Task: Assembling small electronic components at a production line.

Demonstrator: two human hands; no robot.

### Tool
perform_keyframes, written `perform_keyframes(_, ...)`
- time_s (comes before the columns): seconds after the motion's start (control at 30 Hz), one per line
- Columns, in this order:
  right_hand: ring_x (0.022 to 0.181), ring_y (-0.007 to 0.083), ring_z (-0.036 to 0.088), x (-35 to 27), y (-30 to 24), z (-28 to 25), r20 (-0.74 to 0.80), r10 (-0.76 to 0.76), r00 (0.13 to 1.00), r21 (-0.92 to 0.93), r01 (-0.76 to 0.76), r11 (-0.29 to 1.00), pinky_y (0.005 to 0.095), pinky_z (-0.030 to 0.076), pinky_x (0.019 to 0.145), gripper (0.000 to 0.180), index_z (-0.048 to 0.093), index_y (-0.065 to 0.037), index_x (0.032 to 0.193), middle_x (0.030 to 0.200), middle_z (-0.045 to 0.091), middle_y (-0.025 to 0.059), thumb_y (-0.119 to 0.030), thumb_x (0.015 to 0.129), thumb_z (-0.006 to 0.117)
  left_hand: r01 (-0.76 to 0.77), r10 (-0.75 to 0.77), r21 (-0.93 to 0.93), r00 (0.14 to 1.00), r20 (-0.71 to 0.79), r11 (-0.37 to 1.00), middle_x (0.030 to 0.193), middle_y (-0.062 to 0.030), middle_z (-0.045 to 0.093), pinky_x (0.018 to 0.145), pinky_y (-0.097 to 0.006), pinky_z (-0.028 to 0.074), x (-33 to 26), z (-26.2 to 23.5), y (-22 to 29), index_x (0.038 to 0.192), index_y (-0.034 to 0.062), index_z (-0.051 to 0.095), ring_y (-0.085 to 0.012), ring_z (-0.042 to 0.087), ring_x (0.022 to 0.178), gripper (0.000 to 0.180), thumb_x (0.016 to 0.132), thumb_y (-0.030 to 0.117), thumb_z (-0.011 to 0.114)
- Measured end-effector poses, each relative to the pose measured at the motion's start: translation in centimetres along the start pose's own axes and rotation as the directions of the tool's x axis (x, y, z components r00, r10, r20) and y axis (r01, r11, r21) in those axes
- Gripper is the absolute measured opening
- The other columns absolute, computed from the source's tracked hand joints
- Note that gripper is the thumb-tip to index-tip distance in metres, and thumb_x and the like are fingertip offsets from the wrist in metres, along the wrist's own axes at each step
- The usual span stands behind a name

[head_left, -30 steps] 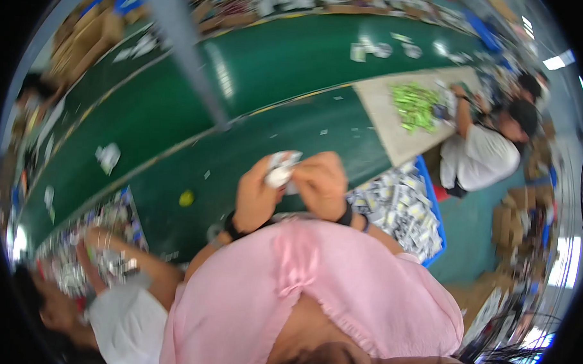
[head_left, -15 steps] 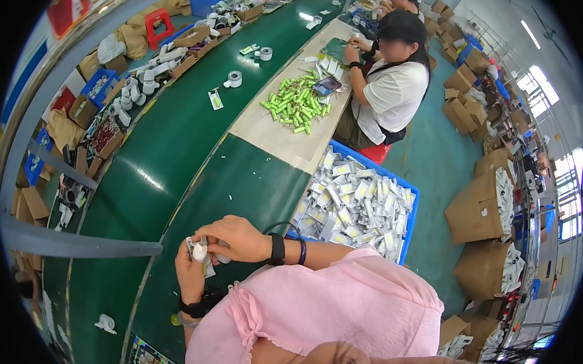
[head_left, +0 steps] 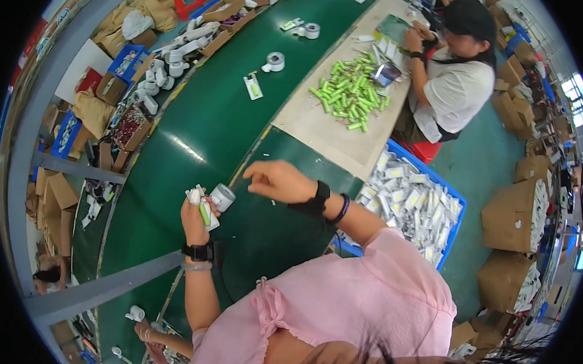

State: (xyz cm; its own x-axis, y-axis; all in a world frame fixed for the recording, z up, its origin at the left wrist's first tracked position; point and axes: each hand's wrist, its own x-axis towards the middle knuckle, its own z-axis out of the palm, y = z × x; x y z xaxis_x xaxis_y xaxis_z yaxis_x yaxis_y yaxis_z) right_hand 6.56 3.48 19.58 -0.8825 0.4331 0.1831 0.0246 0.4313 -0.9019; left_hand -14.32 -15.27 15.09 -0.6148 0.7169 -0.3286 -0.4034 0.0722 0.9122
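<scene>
As a white panel (head_left: pixel 213 224) with a green cell (head_left: pixel 204 215) sits pinched in the left hand (head_left: pixel 192 220) above the green belt (head_left: pixel 191 124), a white cylinder (head_left: pixel 223 197) is just beside its fingers; near it hovers the right hand (head_left: pixel 282 180), fingers loosely curled and parted. Farther off are a blue bin (head_left: pixel 428 171), a heap of cells (head_left: pixel 352 91) on a beige board (head_left: pixel 300 115), and a co-worker (head_left: pixel 460 91).

A co-worker (head_left: pixel 460 88) in a white top and black cap (head_left: pixel 468 21) sits on a red stool (head_left: pixel 427 151) beside the bench (head_left: pixel 301 121), where a dark-screened device (head_left: pixel 386 73) lies. Open cardboard boxes (head_left: pixel 510 215) line the green floor (head_left: pixel 474 182) at right. At upper left, a white plastic bag (head_left: pixel 136 24) rests among brown sacks (head_left: pixel 164 12). A grey metal bar (head_left: pixel 108 290) slants across the lower left.
</scene>
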Motion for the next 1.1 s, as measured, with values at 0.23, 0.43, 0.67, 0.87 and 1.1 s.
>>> perform_keyframes(0.23,0.083,0.0334,0.067,13.4,15.2,-5.8,-0.411,0.135,0.901,-0.291,-0.270,0.918,0.0438,0.054,0.074,0.019,0.067,-0.006,0.097,0.088,0.069,0.0131,-0.016,0.080,0.068,0.053,-0.110,-0.169,0.930,-0.351,0.984,0.098,-0.0110,0.064,0.071,-0.043,0.057,8.7,-5.8,-4.5,0.106,0.0053,0.055,-0.0248,0.066,0.083,0.028,0.095,0.031,0.061)
perform_keyframes(0.43,0.115,0.0305,0.058,23.7,24.1,-6.5,-0.393,-0.183,0.901,-0.787,-0.226,0.575,0.0427,0.047,0.095,0.025,0.066,-0.008,0.107,0.110,0.067,0.0132,-0.016,0.084,0.058,0.038,0.139,0.284,0.806,-0.575,0.958,0.112,-0.0171,0.058,0.084,-0.039,0.052,10.0,-18.0,-11.7,0.119,-0.0092,0.050,-0.0260,0.064,0.094,0.031,0.093,0.007,0.053)
perform_keyframes(0.67,0.118,0.0245,0.056,27.0,27.4,-8.7,-0.103,0.035,0.994,-0.986,-0.107,0.125,0.0433,0.026,0.114,0.029,0.068,-0.008,0.108,0.101,0.072,0.0101,-0.023,0.092,0.049,0.120,0.230,0.400,0.655,-0.719,0.909,0.128,-0.0232,0.054,0.098,-0.036,0.042,7.8,-11.5,-8.6,0.135,-0.0136,0.041,-0.0266,0.055,0.109,0.049,0.089,0.001,0.049)
perform_keyframes(0.87,0.081,0.0219,0.068,26.2,27.5,-7.8,0.031,0.177,0.984,-0.978,-0.006,0.208,0.0370,0.038,0.090,0.019,0.071,-0.014,0.089,0.084,0.073,0.0071,-0.019,0.089,0.053,0.112,0.231,0.443,0.727,-0.647,0.890,0.116,-0.0161,0.057,0.091,-0.031,0.042,4.9,-11.7,-9.5,0.128,-0.0086,0.051,-0.0209,0.054,0.098,0.040,0.088,-0.003,0.048)
perform_keyframes(1.1,0.076,0.0297,0.070,22.2,22.8,-5.9,-0.061,0.192,0.980,-0.815,-0.160,0.557,0.0411,0.046,0.079,0.015,0.068,-0.009,0.090,0.080,0.072,0.0123,-0.014,0.080,0.058,-0.007,0.242,0.451,0.852,-0.465,0.893,0.126,-0.0114,0.054,0.092,-0.033,0.047,2.3,-8.9,-8.7,0.128,-0.0024,0.051,-0.0203,0.055,0.110,0.040,0.089,-0.004,0.046)
